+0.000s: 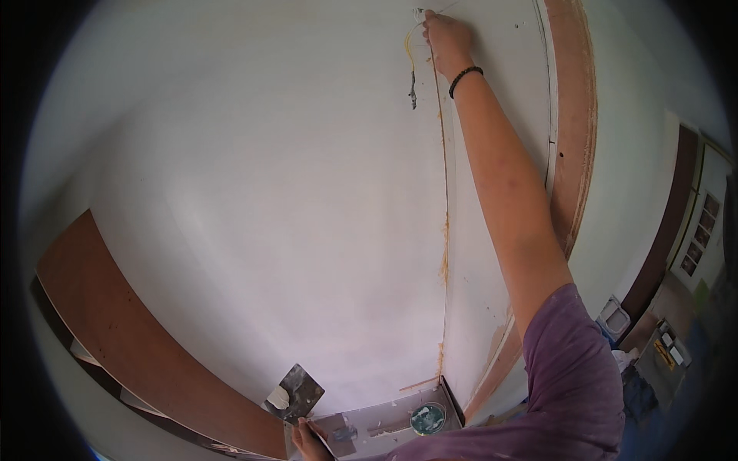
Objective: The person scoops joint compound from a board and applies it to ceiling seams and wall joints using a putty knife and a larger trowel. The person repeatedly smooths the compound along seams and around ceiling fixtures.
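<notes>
My right hand (448, 38) is raised high against the white wall (292, 200), fingers closed in a pinch beside a wall corner. Thin wires (410, 58), yellow with a dark taped end, hang just left of it. What the fingertips pinch is too small to make out. At the lower edge, my left hand (307, 441) is partly cut off and closed by the near corner of a dark, square plastering blade (304, 390). A lump of white putty (278, 398) sits on that blade.
A tub of green-grey material (427, 418) stands on a smeared ledge (377, 442) below. A curved brown wooden panel (146, 338) runs along the left. Wooden trim (575, 100) edges the wall at right. Tools lie on a surface (667, 349) at far right.
</notes>
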Demonstrator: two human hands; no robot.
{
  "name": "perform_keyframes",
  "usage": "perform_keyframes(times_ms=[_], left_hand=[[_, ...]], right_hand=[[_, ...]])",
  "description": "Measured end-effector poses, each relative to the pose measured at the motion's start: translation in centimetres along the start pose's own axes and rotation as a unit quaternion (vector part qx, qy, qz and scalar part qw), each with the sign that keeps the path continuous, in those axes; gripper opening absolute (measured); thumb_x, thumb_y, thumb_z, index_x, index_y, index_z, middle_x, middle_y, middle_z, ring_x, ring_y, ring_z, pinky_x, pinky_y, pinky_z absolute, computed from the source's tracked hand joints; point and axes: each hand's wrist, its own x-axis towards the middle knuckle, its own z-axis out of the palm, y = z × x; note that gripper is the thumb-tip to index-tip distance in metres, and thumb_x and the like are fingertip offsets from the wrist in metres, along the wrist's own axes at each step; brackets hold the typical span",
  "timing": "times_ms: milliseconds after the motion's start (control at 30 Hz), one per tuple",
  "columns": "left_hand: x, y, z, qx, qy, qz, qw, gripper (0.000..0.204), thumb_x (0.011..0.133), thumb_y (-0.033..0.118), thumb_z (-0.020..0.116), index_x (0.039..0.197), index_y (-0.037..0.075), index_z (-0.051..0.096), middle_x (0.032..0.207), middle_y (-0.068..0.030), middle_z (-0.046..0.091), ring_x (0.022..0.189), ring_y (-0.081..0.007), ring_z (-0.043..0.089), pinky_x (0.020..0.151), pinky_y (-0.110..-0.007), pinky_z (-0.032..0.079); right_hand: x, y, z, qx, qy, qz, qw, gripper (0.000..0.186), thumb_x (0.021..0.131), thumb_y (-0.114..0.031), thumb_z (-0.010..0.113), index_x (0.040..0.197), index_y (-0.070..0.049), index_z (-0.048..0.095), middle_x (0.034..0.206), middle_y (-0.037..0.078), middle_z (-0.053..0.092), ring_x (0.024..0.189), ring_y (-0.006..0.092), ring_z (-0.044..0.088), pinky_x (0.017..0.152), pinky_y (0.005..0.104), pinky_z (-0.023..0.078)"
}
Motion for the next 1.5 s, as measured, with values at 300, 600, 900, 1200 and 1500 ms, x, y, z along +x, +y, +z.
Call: perform_keyframes(times_ms=[300, 600, 900, 1200, 1500], left_hand=[[-0.9, 3.0, 1.6, -0.091, -0.040, 0.047, 0.994, 0.033, 0.109, 0.036, 0.051, 0.097, 0.009, 0.067, 0.074, 0.0096, 0.041, 0.066, -0.0034, 0.035, 0.055, -0.025, 0.027], [0.8, -0.9, 0.6, -0.112, -0.056, 0.037, 0.991, 0.031, 0.109, 0.034, 0.051, 0.093, 0.011, 0.063, 0.071, 0.0093, 0.038, 0.062, -0.0050, 0.033, 0.053, -0.026, 0.025], [1.3, -1.1, 1.5, -0.143, -0.023, 0.007, 0.989, 0.025, 0.107, 0.032, 0.053, 0.095, 0.011, 0.060, 0.060, 0.0067, 0.039, 0.051, -0.0050, 0.034, 0.044, -0.024, 0.024], [0.3, 2.8, 3.2, -0.177, -0.031, 0.029, 0.983, 0.024, 0.107, 0.032, 0.052, 0.094, 0.012, 0.057, 0.054, 0.0054, 0.039, 0.043, -0.0042, 0.033, 0.039, -0.024, 0.023], [-0.3, 4.7, 2.6, -0.180, -0.072, 0.046, 0.980, 0.027, 0.107, 0.033, 0.051, 0.089, 0.012, 0.055, 0.053, 0.0058, 0.037, 0.043, -0.0054, 0.031, 0.040, -0.025, 0.023]], right_hand=[[3.8, 3.0, 0.0, -0.075, -0.119, 0.065, 0.988, 0.025, 0.091, -0.013, 0.077, 0.112, 0.001, 0.073, 0.104, 0.005, 0.073, 0.093, 0.0133, 0.065, 0.083, 0.0270, 0.053], [4.6, 6.3, -0.2, -0.205, -0.045, -0.151, 0.966, 0.026, 0.090, -0.015, 0.077, 0.113, -0.004, 0.075, 0.094, 0.004, 0.077, 0.076, 0.0121, 0.067, 0.070, 0.0282, 0.052], [2.4, 7.6, 1.3, -0.342, 0.026, -0.318, 0.884, 0.044, 0.089, -0.002, 0.059, 0.134, -0.001, 0.063, 0.108, 0.025, 0.068, 0.106, 0.0428, 0.062, 0.091, 0.0514, 0.049], [6.1, 9.6, 1.1, -0.421, 0.089, -0.387, 0.816, 0.028, 0.101, -0.012, 0.048, 0.114, 0.005, 0.065, 0.116, 0.030, 0.063, 0.115, 0.0456, 0.058, 0.097, 0.0523, 0.047], [1.2, 4.0, 2.1, -0.435, -0.006, -0.326, 0.839, 0.027, 0.091, -0.001, 0.052, 0.113, 0.003, 0.067, 0.112, 0.027, 0.066, 0.114, 0.0414, 0.060, 0.098, 0.0493, 0.048]])
